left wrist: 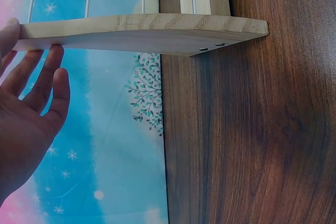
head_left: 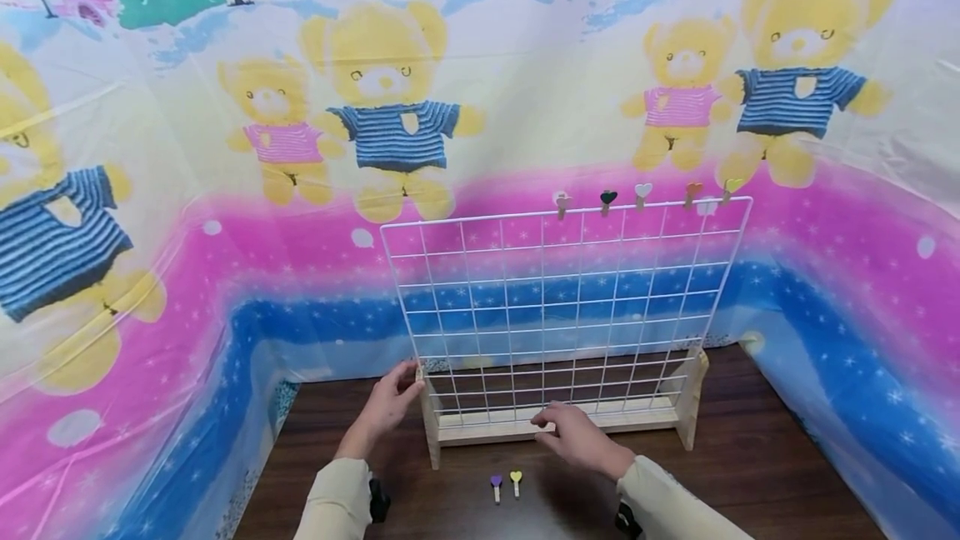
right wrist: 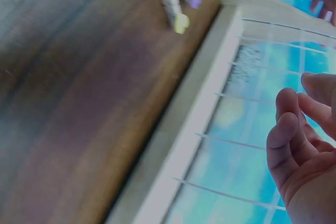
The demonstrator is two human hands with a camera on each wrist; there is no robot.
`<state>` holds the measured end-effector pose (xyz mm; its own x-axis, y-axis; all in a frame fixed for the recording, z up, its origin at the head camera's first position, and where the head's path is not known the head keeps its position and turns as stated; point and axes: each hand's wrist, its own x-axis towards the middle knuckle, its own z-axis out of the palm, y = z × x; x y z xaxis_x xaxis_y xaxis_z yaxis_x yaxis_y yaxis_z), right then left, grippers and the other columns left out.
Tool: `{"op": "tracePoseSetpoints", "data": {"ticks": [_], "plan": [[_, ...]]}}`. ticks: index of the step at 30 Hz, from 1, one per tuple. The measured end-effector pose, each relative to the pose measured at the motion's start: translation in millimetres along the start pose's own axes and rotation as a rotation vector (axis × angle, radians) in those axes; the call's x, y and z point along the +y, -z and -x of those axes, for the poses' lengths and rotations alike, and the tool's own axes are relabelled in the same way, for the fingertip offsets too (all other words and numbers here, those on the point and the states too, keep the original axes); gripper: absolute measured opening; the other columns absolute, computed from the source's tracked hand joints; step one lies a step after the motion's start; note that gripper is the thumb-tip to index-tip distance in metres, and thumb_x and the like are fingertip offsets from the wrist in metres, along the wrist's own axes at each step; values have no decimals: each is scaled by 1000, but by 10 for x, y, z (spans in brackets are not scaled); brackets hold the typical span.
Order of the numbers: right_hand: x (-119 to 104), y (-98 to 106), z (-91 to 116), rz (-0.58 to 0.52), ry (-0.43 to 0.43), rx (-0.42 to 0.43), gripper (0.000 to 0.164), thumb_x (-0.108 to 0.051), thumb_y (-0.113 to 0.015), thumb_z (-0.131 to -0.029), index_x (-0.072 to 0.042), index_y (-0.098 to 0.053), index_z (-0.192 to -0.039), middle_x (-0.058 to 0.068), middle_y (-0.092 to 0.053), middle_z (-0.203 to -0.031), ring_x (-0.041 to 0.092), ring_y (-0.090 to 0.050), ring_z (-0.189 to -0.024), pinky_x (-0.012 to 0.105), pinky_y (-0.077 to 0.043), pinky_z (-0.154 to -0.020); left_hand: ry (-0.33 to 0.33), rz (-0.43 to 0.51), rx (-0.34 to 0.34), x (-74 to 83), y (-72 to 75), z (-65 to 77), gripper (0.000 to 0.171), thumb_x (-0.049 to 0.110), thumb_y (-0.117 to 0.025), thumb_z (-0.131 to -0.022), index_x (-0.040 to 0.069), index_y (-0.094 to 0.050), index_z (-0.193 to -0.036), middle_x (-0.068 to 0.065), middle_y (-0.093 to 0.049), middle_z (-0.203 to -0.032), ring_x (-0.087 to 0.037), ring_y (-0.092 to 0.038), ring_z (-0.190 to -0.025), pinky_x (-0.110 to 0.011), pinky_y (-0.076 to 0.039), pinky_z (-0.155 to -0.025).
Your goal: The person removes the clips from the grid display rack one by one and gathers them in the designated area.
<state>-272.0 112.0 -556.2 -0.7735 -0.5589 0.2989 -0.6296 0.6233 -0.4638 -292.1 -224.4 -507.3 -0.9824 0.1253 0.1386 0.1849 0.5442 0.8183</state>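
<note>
A white wire grid rack (head_left: 577, 302) stands upright in a wooden base. My left hand (head_left: 390, 400) holds the upper end of its left wooden side piece (left wrist: 142, 24), thumb on one face and fingertips on the other. In front of the grid's lower part is my right hand (head_left: 577, 438), fingers loosely bent, with nothing between them in the right wrist view (right wrist: 302, 145). Two small heart clothespins lie on the table before the rack: a purple clothespin (head_left: 497, 487) and, to its right, a yellow clothespin (head_left: 516, 482).
Several heart clothespins, among them a dark green clothespin (head_left: 608, 199) and a white clothespin (head_left: 642, 192), sit along the right half of the grid's top wire. Behind the brown wooden table (head_left: 780, 473) hangs a bear-print cloth (head_left: 525, 123), also along both sides.
</note>
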Motion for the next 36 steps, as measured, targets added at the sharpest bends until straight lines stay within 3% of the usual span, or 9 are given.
{"op": "tracePoseSetpoints", "data": {"ticks": [9,19,29,36], "plan": [[-203,462,-97,11,9,57,17,-17,-67,-89,-10,-68,-105,-4,-61,-95,1,-50,-67,22,-46,-61,9,3,9,6,5,2,37,13,-55,-97,10,-51,-134,-13,-55,-127,-29,-54,-110,-45,-48,-86],[-457,923,-189,7,34,130,20,-14,-67,-89,-10,-68,-109,0,-62,-103,6,-61,-76,24,-51,-65,21,0,14,9,-6,1,36,14,-55,-97,12,-51,-133,-11,-56,-123,-28,-54,-109,-44,-48,-85],[-606,1354,-319,-18,37,209,26,-11,-68,-88,-8,-67,-113,2,-61,-101,1,-49,-61,22,-45,-53,6,7,18,6,-3,-7,35,12,-55,-97,11,-52,-132,-12,-56,-124,-28,-54,-109,-43,-49,-84],[-698,1677,-465,24,121,303,25,-11,-68,-88,-7,-67,-112,2,-61,-99,3,-47,-58,23,-44,-52,18,-4,18,-1,-19,-14,36,13,-55,-97,12,-52,-133,-12,-56,-124,-28,-54,-108,-43,-49,-84]]}}
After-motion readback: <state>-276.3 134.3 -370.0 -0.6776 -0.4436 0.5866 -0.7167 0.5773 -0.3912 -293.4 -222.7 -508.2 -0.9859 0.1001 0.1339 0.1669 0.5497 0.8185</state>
